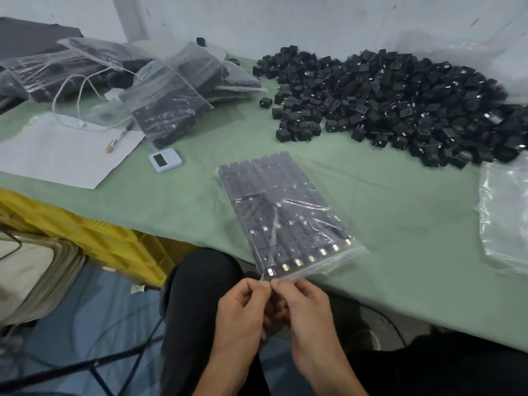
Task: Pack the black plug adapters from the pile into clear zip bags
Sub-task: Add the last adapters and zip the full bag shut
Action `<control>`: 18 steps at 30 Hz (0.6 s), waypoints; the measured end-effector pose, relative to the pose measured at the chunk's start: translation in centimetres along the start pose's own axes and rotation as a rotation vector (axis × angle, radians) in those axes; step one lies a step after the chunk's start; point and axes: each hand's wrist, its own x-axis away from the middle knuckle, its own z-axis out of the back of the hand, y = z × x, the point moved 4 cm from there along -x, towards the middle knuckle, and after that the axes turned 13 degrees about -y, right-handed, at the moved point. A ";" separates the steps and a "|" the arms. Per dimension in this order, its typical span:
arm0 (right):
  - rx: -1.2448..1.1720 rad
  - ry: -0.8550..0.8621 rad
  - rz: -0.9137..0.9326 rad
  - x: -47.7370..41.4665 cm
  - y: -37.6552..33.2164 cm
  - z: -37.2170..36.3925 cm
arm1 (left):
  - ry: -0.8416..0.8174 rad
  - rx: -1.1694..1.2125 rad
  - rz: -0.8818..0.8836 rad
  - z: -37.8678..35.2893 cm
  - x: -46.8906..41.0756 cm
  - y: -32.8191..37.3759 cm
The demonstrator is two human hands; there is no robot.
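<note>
A clear zip bag (281, 215) packed with rows of black plug adapters lies on the green table (385, 218), its mouth overhanging the near edge. My left hand (243, 310) and my right hand (305, 307) both pinch the zip strip at the bag's near left corner, fingertips almost touching. A big pile of loose black adapters (400, 107) spreads over the far right of the table.
Several filled bags (168, 107) are heaped at the back left, near white paper (63, 150), a pen, a white cable and a small timer (165, 160). Empty clear bags (505, 215) lie at the right edge. A yellow crate (94, 235) stands left of my knees.
</note>
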 end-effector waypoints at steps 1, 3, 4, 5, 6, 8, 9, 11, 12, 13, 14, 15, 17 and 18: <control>0.017 -0.006 -0.001 0.0 0.2 0.1 | 0.010 0.006 0.000 0.0 0.0 -0.1; 0.066 -0.024 -0.010 -0.1 0.2 0.3 | 0.020 -0.002 -0.002 0.2 0.0 -0.2; 0.082 -0.024 -0.015 -0.1 0.2 0.5 | 0.022 -0.015 -0.003 0.3 0.0 -0.2; 0.086 -0.011 -0.020 -0.2 0.1 0.8 | 0.023 -0.031 -0.001 0.5 0.0 -0.3; 0.076 0.011 -0.024 -0.3 0.1 1.3 | 0.025 -0.047 0.004 0.6 0.0 -0.4; 0.054 0.051 -0.030 -0.4 -0.1 2.0 | 0.033 -0.067 0.018 0.8 0.0 -0.6; 0.053 0.058 -0.029 -0.4 -0.1 2.1 | 0.041 -0.068 0.022 0.7 0.1 -0.7; 0.057 0.065 -0.016 -0.4 -0.2 2.0 | 0.040 -0.060 0.022 0.5 0.2 -0.8; 0.055 0.070 -0.004 -0.4 -0.3 1.8 | 0.030 -0.046 0.020 0.2 0.2 -0.8; 0.050 0.071 0.008 -0.4 -0.3 1.6 | 0.021 -0.026 0.018 0.0 0.3 -0.8; 0.042 0.071 0.014 -0.4 -0.3 1.3 | 0.021 -0.002 0.016 -0.3 0.3 -0.8; 0.031 0.072 0.016 -0.4 -0.3 1.1 | 0.034 0.021 0.016 -0.4 0.2 -0.8; 0.011 0.073 0.007 -0.4 -0.2 1.1 | 0.075 0.052 0.010 -0.4 0.1 -0.7; 0.014 0.061 -0.005 -0.4 -0.1 1.1 | 0.092 0.052 0.003 -0.4 0.1 -0.6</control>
